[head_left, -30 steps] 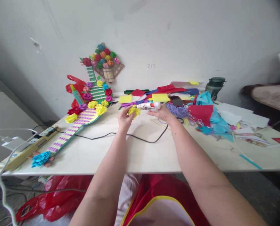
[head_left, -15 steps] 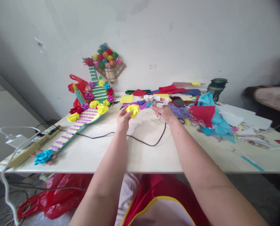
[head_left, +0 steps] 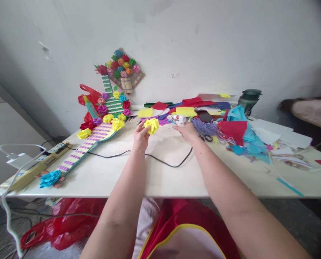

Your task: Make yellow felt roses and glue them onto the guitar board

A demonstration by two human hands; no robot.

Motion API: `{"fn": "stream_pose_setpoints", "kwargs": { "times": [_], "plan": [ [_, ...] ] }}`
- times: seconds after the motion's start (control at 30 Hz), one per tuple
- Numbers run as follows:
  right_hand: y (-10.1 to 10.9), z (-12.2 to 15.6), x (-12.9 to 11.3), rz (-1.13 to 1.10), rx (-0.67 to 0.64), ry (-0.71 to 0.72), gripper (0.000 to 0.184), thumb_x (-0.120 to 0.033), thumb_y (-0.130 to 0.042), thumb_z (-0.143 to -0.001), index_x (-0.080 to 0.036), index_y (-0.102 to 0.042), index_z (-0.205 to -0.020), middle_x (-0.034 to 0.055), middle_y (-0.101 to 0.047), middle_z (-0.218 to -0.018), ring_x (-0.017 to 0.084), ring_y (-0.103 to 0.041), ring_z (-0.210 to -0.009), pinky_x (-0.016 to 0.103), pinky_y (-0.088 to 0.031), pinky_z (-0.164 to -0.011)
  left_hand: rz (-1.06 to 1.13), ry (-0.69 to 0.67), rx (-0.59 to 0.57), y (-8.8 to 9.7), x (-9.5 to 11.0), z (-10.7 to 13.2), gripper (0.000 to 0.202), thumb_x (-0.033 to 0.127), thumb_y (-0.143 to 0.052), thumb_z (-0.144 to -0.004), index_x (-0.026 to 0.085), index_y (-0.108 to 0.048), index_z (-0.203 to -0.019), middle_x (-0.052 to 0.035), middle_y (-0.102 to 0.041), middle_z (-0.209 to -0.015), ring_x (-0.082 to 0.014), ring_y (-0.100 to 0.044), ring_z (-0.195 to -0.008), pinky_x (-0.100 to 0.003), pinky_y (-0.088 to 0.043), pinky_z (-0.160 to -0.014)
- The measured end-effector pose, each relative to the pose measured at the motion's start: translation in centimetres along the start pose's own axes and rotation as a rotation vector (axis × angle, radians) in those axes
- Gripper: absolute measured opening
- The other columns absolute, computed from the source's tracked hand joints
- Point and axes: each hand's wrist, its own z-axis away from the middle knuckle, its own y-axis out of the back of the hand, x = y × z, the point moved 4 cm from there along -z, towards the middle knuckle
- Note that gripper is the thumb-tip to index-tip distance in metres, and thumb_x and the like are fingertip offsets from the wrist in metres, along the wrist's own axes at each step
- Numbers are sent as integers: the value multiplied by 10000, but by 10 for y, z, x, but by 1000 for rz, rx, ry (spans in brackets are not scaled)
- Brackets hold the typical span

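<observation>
My left hand (head_left: 141, 135) is closed on a yellow crepe-paper flower (head_left: 152, 126), pinching it between thumb and fingers above the table. To the right, my right hand (head_left: 186, 130) is wrapped round the handle of a white glue gun (head_left: 177, 118). The gun's nozzle end faces left, a short way from the flower and apart from it. From under my right hand a black cord (head_left: 173, 166) loops leftward across the table. At the left lies a guitar-shaped board (head_left: 80, 153) with purple stripes, bearing yellow paper flowers (head_left: 117, 124) on its body and a blue one at its lower end.
A green-striped guitar shape (head_left: 114, 106) and a flower basket piece (head_left: 126, 85) lean on the wall. A power strip (head_left: 38, 167) lies along the left edge. Coloured paper, purple yarn (head_left: 206, 126), scissors (head_left: 206, 138), blue scraps and a dark bottle (head_left: 249, 100) occupy the back and right.
My right hand has shifted slightly left and down, and the glue gun has turned in it. The yellow flower in my left hand has moved a touch left.
</observation>
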Motion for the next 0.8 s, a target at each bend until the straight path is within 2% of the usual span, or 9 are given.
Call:
{"fn": "stream_pose_setpoints", "kwargs": {
  "times": [0.1,0.2,0.3,0.4,0.5,0.63,0.8],
  "plan": [
    [-3,4,-4,351,-39,44,355,-351,-740,-686,-207,-715,-1010,83,-756,-922,255,-693,-867,329,-511,-744,74,16,40,-1,1,1,618,426,-839,-596,212,-682,-1155,-65,-730,-929,-236,-729,-923,-344,-568,-805],
    [-15,12,-12,617,-206,75,499,-240,-606,-789,-242,-638,-1287,87,-727,-1194,280,-670,-1098,348,-501,-881,196,56,100,-2,3,4,593,325,-863,-546,216,-700,-1105,-31,-728,-865,-205,-729,-885,-296,-551,-802],
    [-31,22,-17,803,-358,153,557,-184,-567,-837,-229,-573,-1392,118,-662,-1322,278,-628,-1186,329,-480,-935,257,80,126,-5,5,6,554,264,-866,-505,210,-714,-1035,-16,-715,-811,-196,-723,-856,-273,-537,-771],
    [-44,28,-16,920,-402,215,552,-195,-565,-886,-176,-536,-1436,167,-627,-1340,291,-590,-1226,328,-464,-971,252,91,131,-6,6,7,526,249,-851,-498,204,-713,-1003,-19,-699,-789,-203,-712,-843,-273,-523,-730],
    [-51,32,-13,953,-421,263,488,-219,-548,-923,-153,-569,-1407,179,-618,-1328,295,-562,-1241,336,-455,-988,204,94,113,-9,7,9,519,260,-835,-512,210,-700,-1011,-12,-681,-783,-180,-689,-769,-265,-500,-676],
    [-53,37,-14,941,-429,260,476,-201,-527,-937,-143,-571,-1408,183,-607,-1332,298,-550,-1245,339,-449,-993,119,107,108,-12,10,13,512,256,-822,-488,213,-660,-972,13,-655,-741,-132,-621,-636,-233,-440,-579],
    [-52,39,-16,905,-423,244,479,-212,-545,-917,-148,-596,-1389,184,-614,-1329,298,-565,-1239,331,-449,-988,5,76,93,-15,15,16,523,290,-813,-487,224,-585,-953,25,-643,-726,-146,-618,-629,-246,-440,-575]
  ]
}}
